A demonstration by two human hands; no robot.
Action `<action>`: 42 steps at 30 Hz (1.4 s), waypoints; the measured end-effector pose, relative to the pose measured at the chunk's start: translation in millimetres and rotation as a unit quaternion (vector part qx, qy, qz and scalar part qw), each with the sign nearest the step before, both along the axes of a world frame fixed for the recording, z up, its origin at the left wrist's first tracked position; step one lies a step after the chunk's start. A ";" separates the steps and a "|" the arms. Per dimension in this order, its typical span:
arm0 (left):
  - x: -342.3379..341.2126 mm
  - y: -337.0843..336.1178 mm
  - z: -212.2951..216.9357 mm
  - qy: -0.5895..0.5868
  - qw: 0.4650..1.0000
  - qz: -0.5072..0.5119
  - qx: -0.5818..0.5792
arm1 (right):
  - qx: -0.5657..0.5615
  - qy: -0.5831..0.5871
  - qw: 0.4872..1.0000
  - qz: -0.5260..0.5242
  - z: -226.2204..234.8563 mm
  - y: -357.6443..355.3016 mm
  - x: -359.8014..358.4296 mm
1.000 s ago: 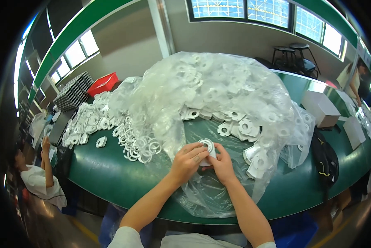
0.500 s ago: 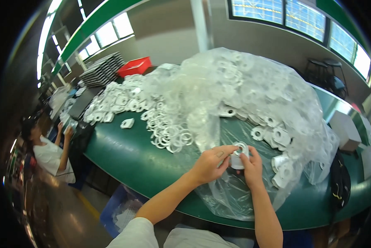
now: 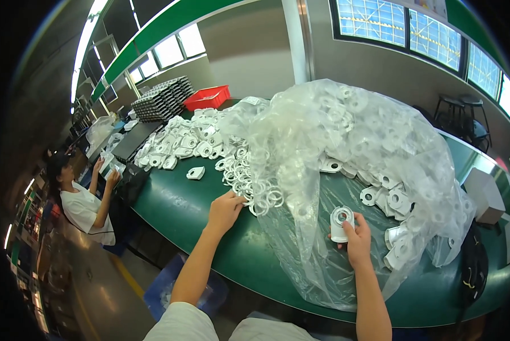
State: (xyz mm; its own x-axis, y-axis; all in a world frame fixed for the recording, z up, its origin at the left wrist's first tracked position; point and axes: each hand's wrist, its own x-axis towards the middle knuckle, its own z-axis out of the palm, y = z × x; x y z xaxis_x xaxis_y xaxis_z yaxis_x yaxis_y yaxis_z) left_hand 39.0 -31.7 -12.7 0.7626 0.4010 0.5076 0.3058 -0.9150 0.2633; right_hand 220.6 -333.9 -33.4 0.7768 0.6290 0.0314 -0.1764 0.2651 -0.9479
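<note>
White part (image 3: 339, 230) clamped in your right hand (image 3: 359, 240), your left hand (image 3: 225, 212) apart, at the rings (image 3: 243, 179), its grip unclear.

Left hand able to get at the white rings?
Likely yes: the left hand is at the near edge of the white rings, which look uncovered there; the right hand holds a white part, well aside.

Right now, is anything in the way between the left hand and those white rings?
Nothing visible is. The left hand has its fingertips at the near edge of the white rings. The clear plastic bag lies to their right, not in between.
</note>
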 end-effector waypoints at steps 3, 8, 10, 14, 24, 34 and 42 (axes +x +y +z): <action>3.7 8.8 4.4 -0.017 0.999 -0.023 -0.025 | -0.001 -0.004 1.000 -0.011 0.1 -0.5 1.5; -3.9 29.4 16.9 -0.099 0.842 -0.041 -0.529 | 0.005 0.005 1.000 -0.001 0.7 0.2 0.6; -4.8 36.7 19.0 -0.106 0.763 -0.076 -0.633 | 0.003 0.008 1.000 0.000 -0.9 -0.7 -0.7; 6.6 41.2 25.8 -0.104 0.672 -0.108 -0.726 | 0.002 0.000 1.000 -0.004 -6.8 -4.9 3.8; 34.9 6.0 39.7 -0.100 0.753 -0.119 -0.639 | -0.002 0.005 1.000 -0.005 -11.1 1.4 7.6; 128.1 -125.1 48.3 -0.049 0.811 -0.261 -0.522 | 0.011 0.035 0.999 0.006 -0.8 -0.3 4.6; 124.4 -134.2 4.5 -0.115 0.754 -0.234 -0.603 | -0.010 0.029 1.000 0.003 1.7 1.9 -1.6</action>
State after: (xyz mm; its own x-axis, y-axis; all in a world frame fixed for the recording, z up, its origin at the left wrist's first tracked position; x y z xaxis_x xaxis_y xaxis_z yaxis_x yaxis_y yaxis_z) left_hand 163.4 -165.9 -8.3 0.9112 0.3911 0.1295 -0.1569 0.0388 0.9869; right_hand 219.0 -332.0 -31.7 0.7727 0.6342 -0.0261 -0.2334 0.2458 -0.9408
